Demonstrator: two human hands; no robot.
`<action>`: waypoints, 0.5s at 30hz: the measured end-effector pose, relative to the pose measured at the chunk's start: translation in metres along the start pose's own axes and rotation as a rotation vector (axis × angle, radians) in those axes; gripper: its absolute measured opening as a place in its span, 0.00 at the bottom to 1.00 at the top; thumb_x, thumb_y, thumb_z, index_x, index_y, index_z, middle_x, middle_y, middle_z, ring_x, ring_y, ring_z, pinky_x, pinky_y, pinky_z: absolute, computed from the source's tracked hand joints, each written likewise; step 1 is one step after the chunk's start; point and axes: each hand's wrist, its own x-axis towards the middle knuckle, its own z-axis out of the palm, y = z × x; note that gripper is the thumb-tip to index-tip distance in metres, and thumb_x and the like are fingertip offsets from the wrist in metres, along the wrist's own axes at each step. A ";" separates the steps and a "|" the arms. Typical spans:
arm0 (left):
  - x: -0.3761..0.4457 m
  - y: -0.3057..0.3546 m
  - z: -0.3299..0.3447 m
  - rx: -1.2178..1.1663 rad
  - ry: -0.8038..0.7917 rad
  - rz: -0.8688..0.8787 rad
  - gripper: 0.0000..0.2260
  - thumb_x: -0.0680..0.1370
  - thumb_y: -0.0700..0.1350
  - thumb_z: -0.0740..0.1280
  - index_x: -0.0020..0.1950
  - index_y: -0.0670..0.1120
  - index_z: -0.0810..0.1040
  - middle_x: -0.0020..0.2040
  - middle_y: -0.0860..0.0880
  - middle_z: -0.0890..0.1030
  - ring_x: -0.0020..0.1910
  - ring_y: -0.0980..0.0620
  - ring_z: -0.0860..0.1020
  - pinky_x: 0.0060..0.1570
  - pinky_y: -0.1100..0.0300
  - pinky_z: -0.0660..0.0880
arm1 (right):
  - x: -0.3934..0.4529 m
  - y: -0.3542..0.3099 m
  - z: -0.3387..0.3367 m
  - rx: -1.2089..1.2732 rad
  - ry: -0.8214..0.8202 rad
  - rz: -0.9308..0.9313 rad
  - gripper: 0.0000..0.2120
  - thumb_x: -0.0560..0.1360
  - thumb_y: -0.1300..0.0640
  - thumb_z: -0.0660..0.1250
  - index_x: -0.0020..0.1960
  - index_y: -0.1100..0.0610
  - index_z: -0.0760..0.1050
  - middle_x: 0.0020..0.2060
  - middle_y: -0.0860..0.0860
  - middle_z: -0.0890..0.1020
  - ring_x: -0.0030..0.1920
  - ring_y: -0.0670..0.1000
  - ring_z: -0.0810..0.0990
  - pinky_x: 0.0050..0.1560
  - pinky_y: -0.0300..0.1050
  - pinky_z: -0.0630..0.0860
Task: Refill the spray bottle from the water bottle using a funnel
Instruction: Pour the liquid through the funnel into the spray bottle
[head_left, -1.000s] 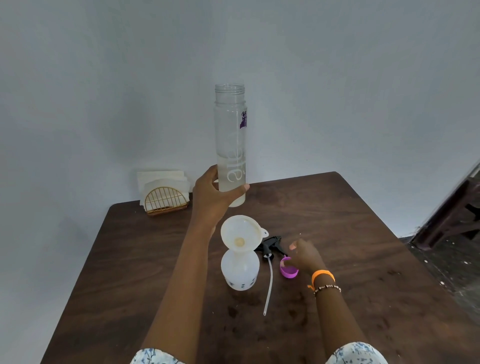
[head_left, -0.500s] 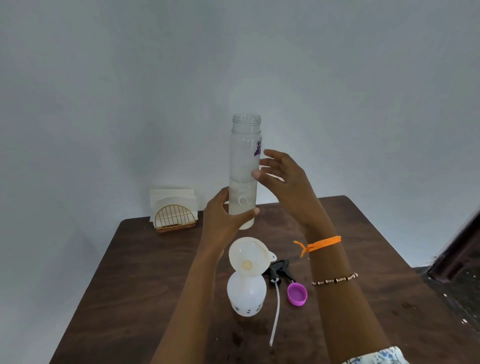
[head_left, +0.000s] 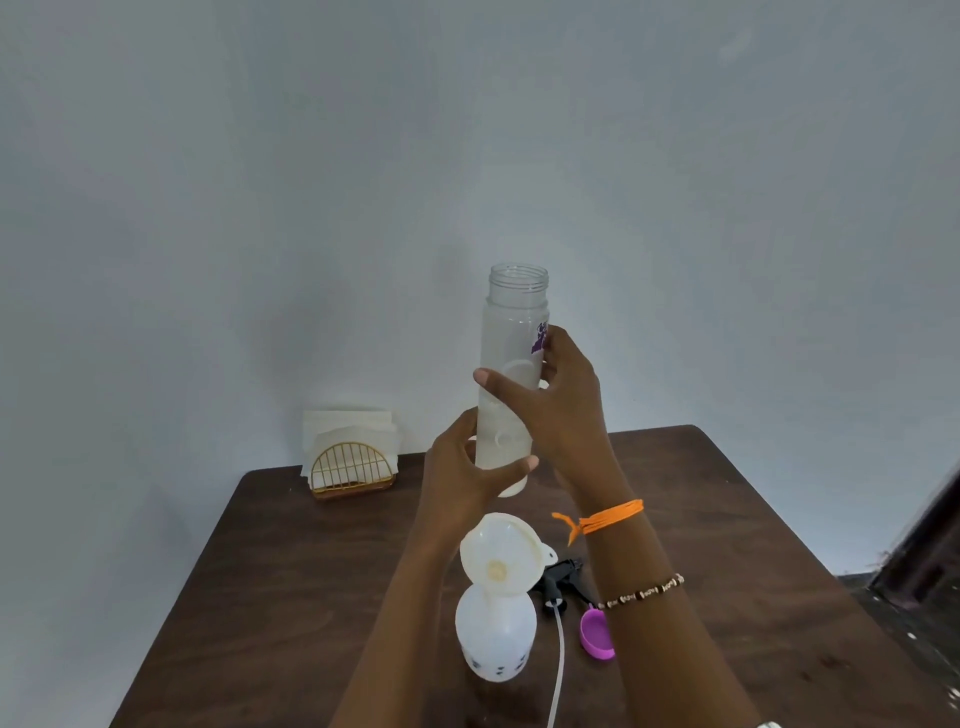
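Observation:
A tall clear water bottle (head_left: 511, 322), uncapped and upright, hangs in the air above the table. My left hand (head_left: 462, 467) grips its lower end, where some water shows. My right hand (head_left: 558, 400) wraps round the bottle's middle, thumb across the front. Below them stands the white spray bottle (head_left: 496, 639) with a white funnel (head_left: 501, 553) seated in its neck. The black spray head (head_left: 558, 579) with its long white tube lies just right of it, beside the purple cap (head_left: 596, 635).
A gold wire napkin holder (head_left: 350, 470) with white napkins stands at the back left of the dark wooden table (head_left: 291, 597). A dark furniture piece (head_left: 930, 561) sits beyond the table's right edge. A pale wall rises behind.
My right hand left the purple cap on the table, rose, and took hold of the water bottle's middle. The camera tilted upward, so everything sits lower in view.

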 end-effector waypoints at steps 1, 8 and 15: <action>0.000 -0.001 0.001 0.005 -0.008 0.004 0.22 0.66 0.47 0.77 0.58 0.54 0.76 0.52 0.57 0.81 0.52 0.57 0.79 0.48 0.65 0.75 | -0.001 0.000 -0.001 0.003 0.006 0.000 0.22 0.65 0.53 0.76 0.55 0.52 0.73 0.46 0.43 0.80 0.46 0.42 0.79 0.46 0.37 0.78; -0.006 -0.001 0.003 0.050 -0.169 -0.027 0.25 0.67 0.50 0.76 0.53 0.68 0.65 0.49 0.70 0.72 0.47 0.80 0.71 0.40 0.81 0.68 | -0.007 0.007 -0.009 0.014 0.021 -0.008 0.24 0.65 0.55 0.76 0.58 0.55 0.73 0.51 0.48 0.81 0.50 0.48 0.80 0.51 0.49 0.79; -0.029 -0.017 -0.003 0.053 -0.208 -0.063 0.39 0.66 0.52 0.77 0.68 0.63 0.57 0.66 0.65 0.60 0.66 0.65 0.59 0.62 0.64 0.59 | -0.027 0.022 -0.015 0.015 0.044 -0.019 0.24 0.65 0.56 0.76 0.58 0.54 0.73 0.50 0.47 0.82 0.50 0.44 0.80 0.48 0.38 0.78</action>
